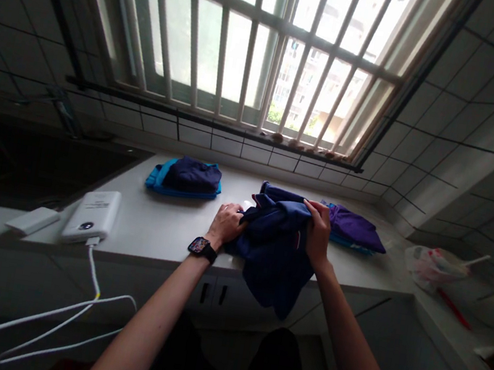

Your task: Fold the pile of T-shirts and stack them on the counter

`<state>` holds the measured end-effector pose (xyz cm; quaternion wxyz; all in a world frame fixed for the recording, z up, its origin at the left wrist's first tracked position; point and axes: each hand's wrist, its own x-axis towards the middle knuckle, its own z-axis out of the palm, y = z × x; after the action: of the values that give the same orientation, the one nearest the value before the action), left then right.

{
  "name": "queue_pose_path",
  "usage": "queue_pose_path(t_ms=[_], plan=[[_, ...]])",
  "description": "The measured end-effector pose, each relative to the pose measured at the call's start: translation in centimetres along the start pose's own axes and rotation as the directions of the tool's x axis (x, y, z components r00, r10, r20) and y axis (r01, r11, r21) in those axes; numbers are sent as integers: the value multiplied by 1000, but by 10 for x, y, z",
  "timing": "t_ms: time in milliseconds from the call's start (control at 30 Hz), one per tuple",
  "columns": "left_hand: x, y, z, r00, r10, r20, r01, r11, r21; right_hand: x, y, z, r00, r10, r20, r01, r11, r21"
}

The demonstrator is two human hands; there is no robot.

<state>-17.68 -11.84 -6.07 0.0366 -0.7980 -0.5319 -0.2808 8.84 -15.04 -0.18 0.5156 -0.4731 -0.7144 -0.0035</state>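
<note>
A crumpled navy blue garment (279, 234) with thin red and white trim lies partly on the white counter and hangs over its front edge. Its left side is gripped by my left hand (226, 224), fingers curled into the cloth. My right hand (317, 230) pinches the upper right part, thumb and fingers closed on the fabric. To the left sits a folded stack of blue and dark navy clothes (187, 177). Behind my right hand lies a folded purple garment (355, 227) on top of a blue one, partly hidden.
A white power bank (92, 217) with a plugged-in cable (95, 273) stands left on the counter (165, 228), beside a small white box (32, 221). The dark sink (20, 161) is farther left. A plastic bag (434, 264) and a red stick-like item (455, 308) lie right. A barred window (249, 54) is behind.
</note>
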Motion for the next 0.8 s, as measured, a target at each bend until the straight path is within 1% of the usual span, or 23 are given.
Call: queue_pose_path(t_ms=[33, 100, 167, 233, 300, 367, 400, 433, 500, 533, 600, 633, 667, 700, 733, 767, 800], plan=[[0, 0, 0, 1000, -1, -11, 1, 1000, 2, -1, 5, 5, 998, 63, 17, -62, 997, -46], [-1, 0, 0, 999, 1, -39, -1, 1000, 0, -6, 12, 16, 975, 190, 118, -174, 976, -133], [-1, 1, -2, 997, 23, -67, -23, 1000, -9, -14, 15, 25, 934, 266, 238, -223, 956, -192], [-1, 3, -3, 994, 60, -90, -62, 998, -19, -24, 14, 34, 890, 313, 331, -237, 939, -251], [0, 4, -4, 990, 97, -103, -101, 994, -30, -32, 10, 42, 861, 363, 357, -247, 911, -329], [-1, 4, -4, 986, 136, -99, -141, 989, -46, -37, 7, 46, 857, 392, 335, -270, 895, -356], [-1, 4, -3, 984, 153, -92, -159, 986, -53, -37, 6, 45, 858, 392, 331, -287, 902, -323], [-1, 3, -3, 982, 168, -83, -173, 983, -57, -36, 4, 43, 857, 379, 348, -305, 919, -251], [-2, 1, -1, 982, 170, -78, -174, 984, -45, -31, 3, 33, 845, 305, 440, -333, 943, -15], [-2, 0, 0, 984, 153, -91, -156, 987, -31, -28, 3, 26, 833, 254, 492, -352, 929, 117], [-2, -2, 0, 984, 78, -158, -79, 997, 0, -21, 5, 9, 814, 184, 551, -414, 850, 327], [-2, -3, -1, 978, 28, -205, -26, 1000, 10, -18, 7, 1, 812, 195, 550, -455, 802, 388], [-2, -3, -2, 968, -24, -251, 29, 999, 16, -16, 10, -5, 816, 239, 526, -494, 760, 422], [-2, -4, -3, 955, -70, -289, 79, 997, 20, -14, 13, -10, 825, 307, 474, -523, 733, 435], [-1, -4, -3, 942, -106, -318, 119, 993, 21, -14, 16, -13, 836, 376, 399, -532, 731, 427], [-1, -4, -4, 932, -130, -338, 146, 989, 21, -14, 18, -14, 854, 426, 300, -518, 757, 398], [-1, -4, -4, 926, -142, -351, 159, 987, 20, -15, 19, -14, 878, 439, 190, -478, 805, 351]])
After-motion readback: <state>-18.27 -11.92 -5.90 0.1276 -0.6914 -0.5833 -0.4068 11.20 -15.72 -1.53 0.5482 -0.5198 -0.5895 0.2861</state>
